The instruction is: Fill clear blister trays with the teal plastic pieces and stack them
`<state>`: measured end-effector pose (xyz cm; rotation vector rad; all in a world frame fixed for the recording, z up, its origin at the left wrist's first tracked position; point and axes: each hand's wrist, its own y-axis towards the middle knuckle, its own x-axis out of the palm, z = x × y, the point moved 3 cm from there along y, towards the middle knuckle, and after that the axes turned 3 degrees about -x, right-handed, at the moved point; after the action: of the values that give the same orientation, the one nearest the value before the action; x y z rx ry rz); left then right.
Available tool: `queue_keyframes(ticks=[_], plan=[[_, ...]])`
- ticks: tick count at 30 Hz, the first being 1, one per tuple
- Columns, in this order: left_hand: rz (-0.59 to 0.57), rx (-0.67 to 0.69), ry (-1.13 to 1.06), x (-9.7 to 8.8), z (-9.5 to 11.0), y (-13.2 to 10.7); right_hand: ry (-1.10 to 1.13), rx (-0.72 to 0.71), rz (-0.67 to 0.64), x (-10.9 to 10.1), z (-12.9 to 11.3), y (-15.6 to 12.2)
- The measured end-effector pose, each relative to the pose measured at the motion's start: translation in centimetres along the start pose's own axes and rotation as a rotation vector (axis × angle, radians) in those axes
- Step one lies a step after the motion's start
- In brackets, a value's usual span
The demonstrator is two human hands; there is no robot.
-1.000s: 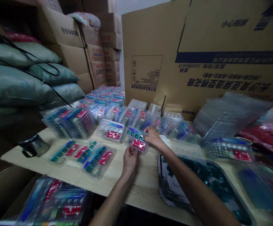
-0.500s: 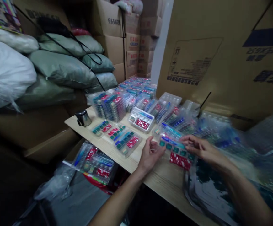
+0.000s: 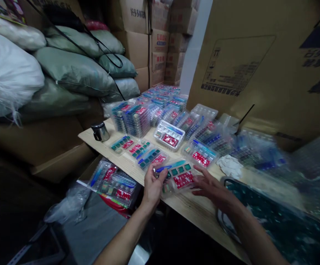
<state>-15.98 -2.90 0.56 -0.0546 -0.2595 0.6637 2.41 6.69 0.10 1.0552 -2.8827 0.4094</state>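
Note:
My left hand (image 3: 153, 187) grips the near left corner of a clear plastic blister pack (image 3: 180, 179) holding teal squares, a blue strip and a red label. The pack lies tilted against the table edge. My right hand (image 3: 212, 190) hangs open just right of the pack, its fingers spread and apparently not touching it. Similar packs lie close by, one (image 3: 200, 154) beyond my right fingers and another (image 3: 151, 158) beyond my left hand.
The wooden table (image 3: 204, 206) holds stacked packs (image 3: 135, 119), a steel mug (image 3: 100, 131) and a white cloth (image 3: 230, 166). A metal tray (image 3: 220, 217) sits at right. More packs (image 3: 113, 187) lie below the table edge. Sacks and cardboard boxes stand behind.
My right hand has let go of the pack and opened, now sitting to its right. The pack has shifted toward the table's near edge, and a white cloth has come into view.

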Motion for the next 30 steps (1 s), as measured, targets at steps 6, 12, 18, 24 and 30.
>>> queue_keyframes(ticks=[6, 12, 18, 24, 30], plan=[[-0.099, 0.224, 0.319, -2.7, 2.2, 1.6, 0.222, 0.026, -0.024, 1.1, 1.2, 1.4], [-0.057, 0.524, 1.275, -6.4, 1.7, 5.9, 0.205, 0.013, 0.121, -4.2, 0.7, 0.4], [-0.122, 0.554, 1.493, -5.0, -0.6, 3.6, 0.162, -0.006, 0.183, -7.7, -0.6, -2.5], [-0.349, 0.582, 1.298, -2.1, -1.8, -0.5, 0.079, -0.029, 0.141, -6.3, -1.8, -1.5], [-0.226, 0.543, 0.993, -6.0, 2.5, 3.2, 0.026, -0.036, 0.036, -2.4, -2.8, 2.9]])
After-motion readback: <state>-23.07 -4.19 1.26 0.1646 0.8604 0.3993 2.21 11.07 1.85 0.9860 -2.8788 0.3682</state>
